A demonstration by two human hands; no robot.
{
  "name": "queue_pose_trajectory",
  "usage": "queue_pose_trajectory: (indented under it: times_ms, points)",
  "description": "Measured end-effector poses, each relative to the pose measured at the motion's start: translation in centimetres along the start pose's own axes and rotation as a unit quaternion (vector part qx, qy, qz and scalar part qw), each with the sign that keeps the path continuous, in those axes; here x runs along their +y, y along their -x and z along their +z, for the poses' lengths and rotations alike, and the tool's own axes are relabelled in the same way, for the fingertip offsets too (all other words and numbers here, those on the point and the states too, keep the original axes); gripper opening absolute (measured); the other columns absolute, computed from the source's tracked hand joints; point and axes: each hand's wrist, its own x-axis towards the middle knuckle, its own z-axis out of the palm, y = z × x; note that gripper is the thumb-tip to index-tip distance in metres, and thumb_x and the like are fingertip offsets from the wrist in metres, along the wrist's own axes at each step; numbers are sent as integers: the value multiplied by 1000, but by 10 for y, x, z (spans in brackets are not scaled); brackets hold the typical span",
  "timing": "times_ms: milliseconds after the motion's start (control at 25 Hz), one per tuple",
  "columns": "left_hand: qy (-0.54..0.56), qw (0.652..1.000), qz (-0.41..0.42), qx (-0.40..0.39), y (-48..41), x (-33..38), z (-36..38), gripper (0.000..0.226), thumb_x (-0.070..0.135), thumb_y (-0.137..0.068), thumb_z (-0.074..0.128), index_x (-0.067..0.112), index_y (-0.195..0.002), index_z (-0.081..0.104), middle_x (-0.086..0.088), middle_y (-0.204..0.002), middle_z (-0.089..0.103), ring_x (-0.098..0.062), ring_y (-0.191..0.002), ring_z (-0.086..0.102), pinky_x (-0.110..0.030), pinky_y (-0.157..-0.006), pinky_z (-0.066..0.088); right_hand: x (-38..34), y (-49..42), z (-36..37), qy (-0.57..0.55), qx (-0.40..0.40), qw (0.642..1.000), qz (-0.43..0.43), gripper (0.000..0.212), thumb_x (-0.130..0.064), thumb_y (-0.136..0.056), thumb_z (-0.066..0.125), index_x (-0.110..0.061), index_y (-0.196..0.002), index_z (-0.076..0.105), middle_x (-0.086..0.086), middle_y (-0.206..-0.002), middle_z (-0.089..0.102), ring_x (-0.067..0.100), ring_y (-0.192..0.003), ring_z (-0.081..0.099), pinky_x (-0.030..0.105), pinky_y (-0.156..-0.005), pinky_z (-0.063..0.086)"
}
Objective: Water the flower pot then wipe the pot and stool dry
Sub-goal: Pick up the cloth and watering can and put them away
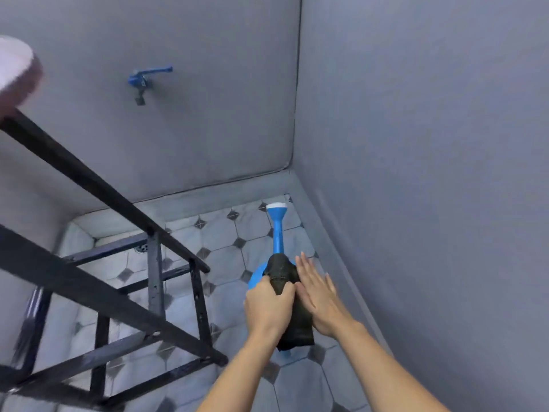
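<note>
A dark cloth (283, 276) is draped over a blue watering can (278, 233), which is set on the tiled floor (300, 388) in the far right corner, its spout pointed at the wall. The cloth is clenched by the left hand (269, 307), fingers curled round its near part. The right hand (318, 295) is held flat, fingers straight, against the cloth's right side, grasping nothing. The black metal stool (89, 179) is seen on the left, with a blurred pinkish round top (15, 72) at its far end. A blue tap (145, 78) is fixed to the far wall.
</note>
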Motion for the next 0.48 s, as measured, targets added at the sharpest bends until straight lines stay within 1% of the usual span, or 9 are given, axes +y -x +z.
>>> queue_pose_trajectory:
  times_ms: [40, 80, 120, 160, 240, 280, 320, 400, 480]
  points:
    - [-7, 1000, 1, -3, -14, -19, 18, 22, 31, -81, 57, 9, -81, 60, -12, -85, 68, -31, -87, 61, -35, -77, 46, 19, -11, 19, 6, -17, 1000, 0, 60, -54, -94, 8, -30, -145, -13, -20, -149, -21, 1, -142, -14, 39, -118, -7]
    - [-12, 1000, 0, -9, -25, -36, 33, 20, 31, -81, 57, 11, -78, 58, -12, -84, 68, -31, -85, 61, -35, -75, 46, 34, -20, 34, 14, -30, 999, 0, 55, -45, -99, 13, -30, -145, -12, -20, -149, -20, 0, -141, -15, 39, -118, -7]
    - [-16, 1000, 3, -11, -38, -54, 50, 19, 31, -81, 57, 13, -77, 57, -11, -83, 67, -30, -84, 61, -35, -72, 46, 51, -29, 53, 26, -36, 999, -2, 53, -40, -100, 15, -31, -143, -14, -21, -149, -20, -1, -140, -16, 40, -119, -7]
    - [-20, 1000, 1, -16, -48, -69, 64, 19, 31, -81, 56, 13, -77, 56, -11, -83, 67, -29, -84, 61, -34, -71, 46, 66, -38, 70, 37, -45, 998, -2, 52, -39, -100, 15, -32, -141, -17, -21, -150, -20, -1, -140, -17, 41, -119, -6]
    - [-34, 999, -6, -10, -66, -94, 87, 22, 32, -81, 56, 10, -81, 59, -12, -85, 67, -31, -86, 61, -34, -70, 44, 88, -53, 96, 54, -66, 996, 4, 51, -43, -99, 12, -35, -138, -20, -21, -149, -21, 0, -141, -17, 42, -118, -6]
    - [-36, 999, -4, -3, -72, -104, 96, 24, 32, -82, 57, 8, -84, 60, -13, -86, 67, -31, -87, 61, -33, -70, 44, 95, -58, 107, 63, -71, 996, 1, 51, -47, -96, 7, -35, -137, -20, -22, -149, -22, 1, -141, -17, 41, -118, -7]
    - [-33, 999, -7, -3, -74, -110, 101, 26, 32, -82, 57, 7, -87, 61, -13, -86, 67, -32, -86, 61, -34, -70, 45, 100, -61, 114, 74, -75, 994, -2, 54, -54, -91, 0, -36, -137, -21, -23, -148, -23, 0, -140, -18, 40, -118, -8]
    - [-24, 1000, -9, 5, -74, -117, 108, 29, 33, -82, 57, 7, -92, 62, -14, -86, 67, -33, -85, 61, -34, -69, 47, 104, -65, 122, 76, -70, 995, -6, 67, -62, -75, -13, -37, -136, -22, -23, -147, -24, -1, -139, -20, 36, -115, -10]
    - [-22, 1000, -11, 13, -75, -120, 110, 31, 34, -82, 57, 6, -96, 62, -15, -87, 67, -34, -85, 62, -35, -69, 48, 107, -69, 123, 80, -65, 995, -9, 72, -63, -69, -17, -37, -137, -22, -23, -147, -25, -2, -138, -22, 35, -114, -11]
